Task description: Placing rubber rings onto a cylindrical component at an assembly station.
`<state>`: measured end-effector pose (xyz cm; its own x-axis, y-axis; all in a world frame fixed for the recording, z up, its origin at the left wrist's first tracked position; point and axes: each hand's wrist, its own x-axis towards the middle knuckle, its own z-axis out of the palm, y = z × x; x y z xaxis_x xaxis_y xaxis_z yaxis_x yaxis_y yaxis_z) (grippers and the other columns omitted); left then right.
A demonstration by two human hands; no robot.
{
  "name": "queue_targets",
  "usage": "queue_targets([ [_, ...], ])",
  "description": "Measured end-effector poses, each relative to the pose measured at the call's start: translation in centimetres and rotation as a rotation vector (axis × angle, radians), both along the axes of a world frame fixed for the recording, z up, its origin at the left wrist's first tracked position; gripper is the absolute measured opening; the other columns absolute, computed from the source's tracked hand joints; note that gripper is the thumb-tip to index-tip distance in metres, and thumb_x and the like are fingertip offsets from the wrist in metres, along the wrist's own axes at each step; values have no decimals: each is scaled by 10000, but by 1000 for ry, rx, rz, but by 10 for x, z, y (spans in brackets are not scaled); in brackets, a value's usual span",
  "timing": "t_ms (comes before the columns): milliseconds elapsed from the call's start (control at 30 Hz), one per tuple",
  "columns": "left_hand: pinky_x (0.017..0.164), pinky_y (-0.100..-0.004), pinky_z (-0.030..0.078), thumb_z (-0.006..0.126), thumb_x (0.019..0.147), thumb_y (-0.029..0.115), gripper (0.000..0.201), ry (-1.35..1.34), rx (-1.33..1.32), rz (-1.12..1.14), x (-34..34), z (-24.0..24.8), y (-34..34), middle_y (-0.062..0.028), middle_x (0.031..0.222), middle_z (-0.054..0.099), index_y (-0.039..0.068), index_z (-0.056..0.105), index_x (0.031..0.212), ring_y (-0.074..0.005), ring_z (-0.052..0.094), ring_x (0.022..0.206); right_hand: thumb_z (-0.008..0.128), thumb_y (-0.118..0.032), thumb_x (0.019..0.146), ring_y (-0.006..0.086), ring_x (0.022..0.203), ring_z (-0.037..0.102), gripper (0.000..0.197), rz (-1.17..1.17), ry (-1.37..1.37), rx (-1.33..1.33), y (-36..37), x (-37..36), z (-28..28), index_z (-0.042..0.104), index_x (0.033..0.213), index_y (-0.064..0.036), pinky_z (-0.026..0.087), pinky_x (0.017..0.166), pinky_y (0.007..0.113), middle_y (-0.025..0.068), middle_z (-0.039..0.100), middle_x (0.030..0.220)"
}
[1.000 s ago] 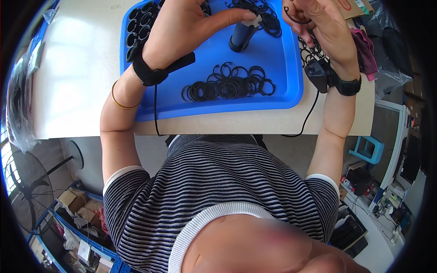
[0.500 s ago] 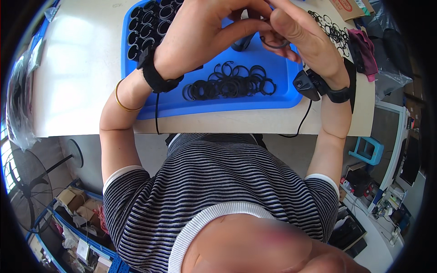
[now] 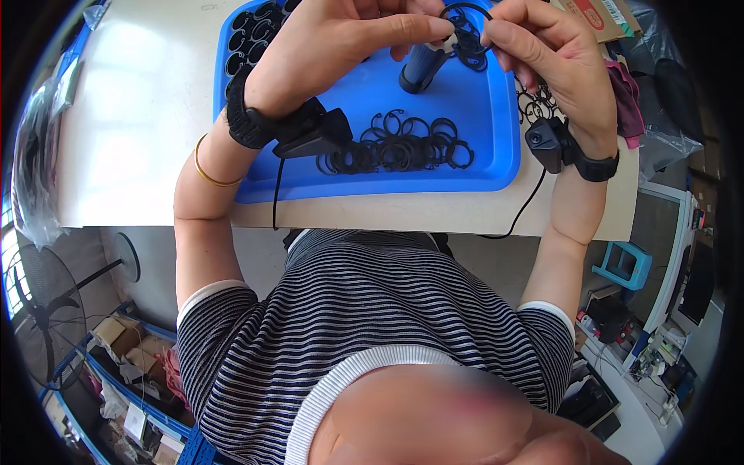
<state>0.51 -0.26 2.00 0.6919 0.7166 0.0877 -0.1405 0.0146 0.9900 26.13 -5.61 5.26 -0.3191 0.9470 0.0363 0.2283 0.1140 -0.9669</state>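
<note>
Clearly, a black ring sits pinched between right fingers; left fingers, can't tell.

A head-worn fisheye looks down over the blue tray.

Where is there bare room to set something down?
Mostly on the tabletop, between the plastic bags at left and the blue tray. A smaller patch inside the tray lies between the black tube and the nearer ring pile. Crowded: the tray's upper corners, and the loose rings beside the maroon cloth.
</note>
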Motion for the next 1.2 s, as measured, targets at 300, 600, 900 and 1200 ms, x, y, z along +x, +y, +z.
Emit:
queue_targets([
  [300,782,-233,526,763,915,-4,159,-8,373,93,4,-2,-3,-21,992,678,20,666,1038,-82,641,869,695,-202,1011,30,562,555,198,52,127,-30,3,-1,-2,700,990,-5,424,507,168,17,673,752],
  [600,811,-280,537,805,815,-56,157,-47,851,157,8,4,-5,-70,1033,651,42,732,914,-169,655,922,739,-118,965,23,625,562,147,117,-36,-54,4,-6,-7,705,1040,5,432,546,169,-4,676,808],
  [900,812,-299,562,831,796,-37,486,-85,905,200,8,12,-11,-96,1122,661,11,644,1242,-183,677,930,731,-183,974,14,595,527,153,-14,53,-63,14,-1,-12,654,965,-51,409,527,170,-38,629,763],
  [1200,894,-300,560,847,770,-38,633,112,926,228,3,5,-6,-97,1143,651,22,582,1341,-192,681,1020,712,-165,987,14,629,543,137,-127,-188,20,28,-4,-9,659,1013,-41,422,551,173,-47,627,774],
])
